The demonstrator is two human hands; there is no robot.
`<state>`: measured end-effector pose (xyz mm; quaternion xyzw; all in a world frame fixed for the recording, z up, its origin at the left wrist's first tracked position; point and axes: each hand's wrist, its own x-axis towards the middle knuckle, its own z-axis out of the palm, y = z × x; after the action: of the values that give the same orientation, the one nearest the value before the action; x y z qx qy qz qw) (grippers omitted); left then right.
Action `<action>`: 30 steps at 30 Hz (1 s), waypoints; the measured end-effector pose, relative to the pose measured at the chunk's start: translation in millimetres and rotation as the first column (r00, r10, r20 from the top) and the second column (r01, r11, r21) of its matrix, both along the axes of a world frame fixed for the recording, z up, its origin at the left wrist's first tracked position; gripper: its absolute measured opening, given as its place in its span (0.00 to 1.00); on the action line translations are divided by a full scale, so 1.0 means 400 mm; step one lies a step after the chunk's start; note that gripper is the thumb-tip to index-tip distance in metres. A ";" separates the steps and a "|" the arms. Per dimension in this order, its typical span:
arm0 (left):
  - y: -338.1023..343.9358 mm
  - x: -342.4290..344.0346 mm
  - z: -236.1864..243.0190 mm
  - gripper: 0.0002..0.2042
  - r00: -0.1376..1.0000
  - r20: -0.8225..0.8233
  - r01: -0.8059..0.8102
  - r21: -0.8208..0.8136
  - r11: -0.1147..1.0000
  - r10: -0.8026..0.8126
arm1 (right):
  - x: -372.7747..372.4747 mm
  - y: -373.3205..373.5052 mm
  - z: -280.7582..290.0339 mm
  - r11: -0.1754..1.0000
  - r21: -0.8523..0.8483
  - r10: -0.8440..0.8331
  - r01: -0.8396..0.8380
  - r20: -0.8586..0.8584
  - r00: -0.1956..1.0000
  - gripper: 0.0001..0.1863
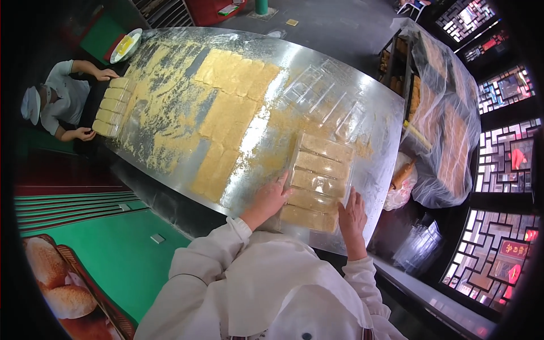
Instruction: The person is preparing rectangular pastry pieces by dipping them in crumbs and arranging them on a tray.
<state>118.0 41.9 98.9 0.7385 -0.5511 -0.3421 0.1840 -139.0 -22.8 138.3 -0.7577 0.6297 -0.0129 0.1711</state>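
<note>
A clear plastic tray (318, 204) filled with several long, flat tan pastry bars (321, 182) lies near the front edge of the metal table, in front of me. My left hand (268, 199) is at its left side, the thumb toward the tray edge and the fingers along it. At the lower right corner, my right hand (353, 220) holds the other side, fingers extended upward and thumb against the edge. Both hands seem to hold the tray between them. Just beyond lie clear empty trays (320, 93).
Flat tan dough sheets (235, 107) cover the middle of the metal table (374, 107), among scattered yellow powder. Across at the left, a co-worker (63, 93) holds another filled tray (113, 107). A white dish (126, 46) sits at the far corner. A plastic-covered rack (439, 113) stands right.
</note>
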 end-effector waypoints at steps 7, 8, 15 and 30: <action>0.060 0.141 0.019 0.24 0.957 -0.279 -0.095 -0.044 0.994 0.079 | 0.399 -0.202 0.071 0.926 -0.228 0.369 -0.301 0.380 0.848 0.17; 0.078 0.162 0.007 0.22 0.941 -0.328 -0.120 -0.079 0.990 0.088 | 0.463 -0.238 0.039 0.917 -0.232 0.396 -0.325 0.422 0.816 0.15; 0.191 0.325 0.040 0.15 0.862 -0.484 -0.248 -0.140 0.959 0.152 | 0.799 -0.589 -0.128 0.891 -0.175 0.453 -0.418 0.330 0.828 0.15; 0.260 0.460 -0.066 0.07 0.738 -0.572 -0.459 -0.036 0.888 0.359 | 1.037 -0.987 -0.300 0.932 -0.003 0.362 -0.362 0.035 0.931 0.21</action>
<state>301.8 145.9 72.4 0.6923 -0.3257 -0.4410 0.4692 275.9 -417.7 18.3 -0.8601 0.4761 0.0067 0.1829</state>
